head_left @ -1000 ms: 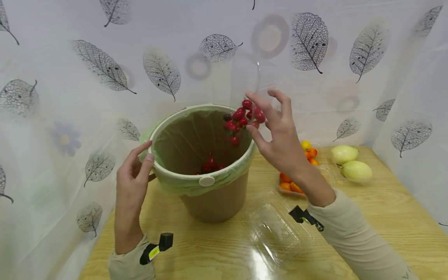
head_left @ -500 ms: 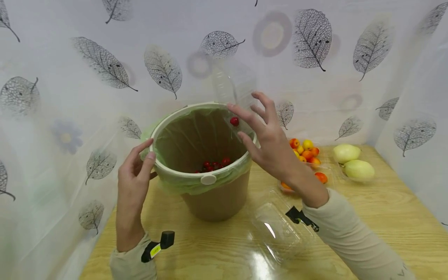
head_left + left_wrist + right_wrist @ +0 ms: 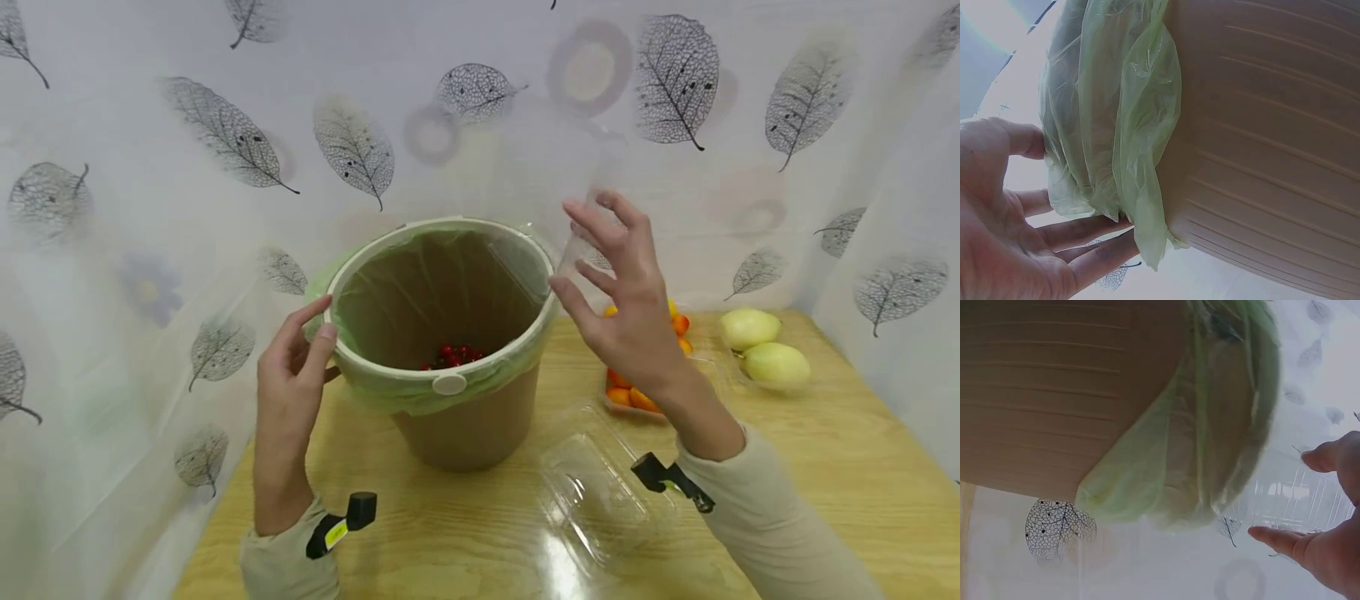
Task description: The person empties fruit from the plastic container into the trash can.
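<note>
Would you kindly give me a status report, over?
Left hand touching bin. Right hand holding clear box. Red fruit in bin. Possible obstacle: clear tray near bin.

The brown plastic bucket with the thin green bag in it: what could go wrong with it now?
The clear, ribbed plastic box in the right hand is close to the round, cream rim, so it might bump it and jolt the brown plastic bucket.

The thin green plastic bag hangs in loose folds over the edge. The left hand pinches there, so a tug could pull it out of place.
</note>
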Motion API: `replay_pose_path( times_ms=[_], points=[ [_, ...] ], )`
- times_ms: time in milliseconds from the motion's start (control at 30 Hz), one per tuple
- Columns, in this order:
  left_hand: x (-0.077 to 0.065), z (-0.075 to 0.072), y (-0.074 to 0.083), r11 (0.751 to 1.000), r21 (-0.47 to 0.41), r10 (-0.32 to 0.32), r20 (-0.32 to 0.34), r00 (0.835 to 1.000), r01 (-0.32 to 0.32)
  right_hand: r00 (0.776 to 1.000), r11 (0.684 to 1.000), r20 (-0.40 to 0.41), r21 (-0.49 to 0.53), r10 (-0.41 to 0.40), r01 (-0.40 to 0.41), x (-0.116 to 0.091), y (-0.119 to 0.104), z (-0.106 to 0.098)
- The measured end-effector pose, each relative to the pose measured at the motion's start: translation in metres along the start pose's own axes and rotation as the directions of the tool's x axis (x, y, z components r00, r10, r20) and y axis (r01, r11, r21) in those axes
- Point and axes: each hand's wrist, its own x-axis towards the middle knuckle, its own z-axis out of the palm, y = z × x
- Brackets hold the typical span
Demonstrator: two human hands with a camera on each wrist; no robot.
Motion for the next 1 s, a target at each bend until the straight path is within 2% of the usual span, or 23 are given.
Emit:
replay_pose_path(
  times_ms=[100,200,333,467,667,900,933,1000],
  points=[
    [0.0,0.0,0.0,1.0,0.009,-0.003,-0.003,1.0,0.003,0.999,0.989,-0.03,0.146,0.036,-0.031,-0.006,-0.007,-0.014],
    [0.0,0.0,0.001,1.0,0.001,-0.005,-0.001,1.0,0.005,0.997,0.959,-0.064,0.284,0.042,-0.023,-0.012,-0.012,-0.029],
    [0.001,0.001,0.002,1.0,-0.012,-0.001,0.0,1.0,0.001,0.993,0.9,-0.099,0.437,0.057,-0.008,-0.023,-0.015,-0.05],
    [0.0,0.001,0.001,1.0,-0.018,-0.001,-0.002,1.0,0.001,0.991,0.848,-0.119,0.531,0.068,0.006,-0.04,-0.012,-0.074],
    [-0.001,0.0,0.002,1.0,-0.019,-0.004,-0.004,1.0,0.004,0.992,0.809,-0.109,0.588,0.068,0.009,-0.081,-0.003,-0.11],
    [-0.001,0.002,0.001,1.0,-0.012,-0.009,0.01,1.0,0.009,0.988,0.791,-0.043,0.605,0.148,-0.092,-0.145,0.005,-0.153],
    [-0.001,0.002,0.001,1.0,-0.01,-0.006,0.007,1.0,0.006,0.984,0.795,-0.039,0.595,0.174,-0.117,-0.153,0.006,-0.158],
    [-0.001,0.002,0.001,1.0,-0.008,-0.003,0.001,1.0,0.003,0.961,0.829,-0.058,0.521,0.272,-0.203,-0.168,0.007,-0.169]
  ],
)
